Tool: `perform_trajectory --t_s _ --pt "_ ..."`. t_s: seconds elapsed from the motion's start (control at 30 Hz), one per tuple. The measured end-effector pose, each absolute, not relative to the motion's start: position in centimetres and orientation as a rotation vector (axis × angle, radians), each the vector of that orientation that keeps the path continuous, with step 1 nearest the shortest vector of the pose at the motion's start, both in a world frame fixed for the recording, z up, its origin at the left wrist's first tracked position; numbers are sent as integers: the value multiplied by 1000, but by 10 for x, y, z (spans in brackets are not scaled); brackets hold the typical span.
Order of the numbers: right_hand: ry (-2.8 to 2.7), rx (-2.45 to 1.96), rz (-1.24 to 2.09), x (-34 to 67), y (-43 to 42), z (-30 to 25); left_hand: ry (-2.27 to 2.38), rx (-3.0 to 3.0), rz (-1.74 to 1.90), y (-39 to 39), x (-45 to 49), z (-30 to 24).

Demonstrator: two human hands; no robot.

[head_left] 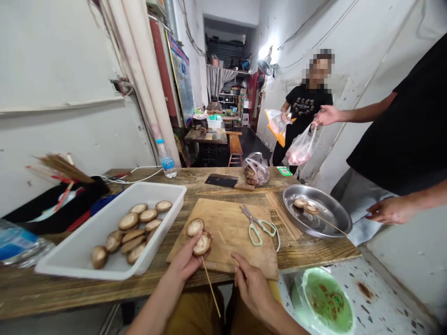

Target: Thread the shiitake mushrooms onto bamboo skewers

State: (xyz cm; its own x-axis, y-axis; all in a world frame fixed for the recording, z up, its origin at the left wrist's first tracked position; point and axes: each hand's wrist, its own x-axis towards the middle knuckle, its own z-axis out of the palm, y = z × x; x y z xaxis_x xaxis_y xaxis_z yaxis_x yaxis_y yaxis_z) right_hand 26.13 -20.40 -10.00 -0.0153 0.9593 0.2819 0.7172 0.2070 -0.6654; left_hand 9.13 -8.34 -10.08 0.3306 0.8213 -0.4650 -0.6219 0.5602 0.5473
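My left hand (185, 263) pinches a mushroom cap (202, 244) threaded on a thin bamboo skewer (211, 288) that slants down toward my lap. A second mushroom cap (194, 227) lies just above it on the wooden cutting board (237, 246). My right hand (253, 286) rests at the board's near edge with its fingers curled; I cannot see anything in them. A white tray (80, 251) with several mushroom caps stands left of the board.
Green-handled scissors (258, 225) and loose skewers lie on the board's right side. A steel pan (331, 214) holds a skewered mushroom. A cleaver, bagged mushrooms and a water bottle (166, 159) sit farther back. A person in black stands at right; another holds plastic bags. A green bin (326, 300) sits below.
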Motion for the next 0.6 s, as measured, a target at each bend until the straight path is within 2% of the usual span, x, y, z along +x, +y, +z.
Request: perform_trajectory --t_s 0.37,0.6 --pt "-1651 -1435 521 263 -224 -111 643 175 884 -78 111 -84" --pt "-1782 -1403 360 264 -234 -114 560 146 883 -77 113 -76"
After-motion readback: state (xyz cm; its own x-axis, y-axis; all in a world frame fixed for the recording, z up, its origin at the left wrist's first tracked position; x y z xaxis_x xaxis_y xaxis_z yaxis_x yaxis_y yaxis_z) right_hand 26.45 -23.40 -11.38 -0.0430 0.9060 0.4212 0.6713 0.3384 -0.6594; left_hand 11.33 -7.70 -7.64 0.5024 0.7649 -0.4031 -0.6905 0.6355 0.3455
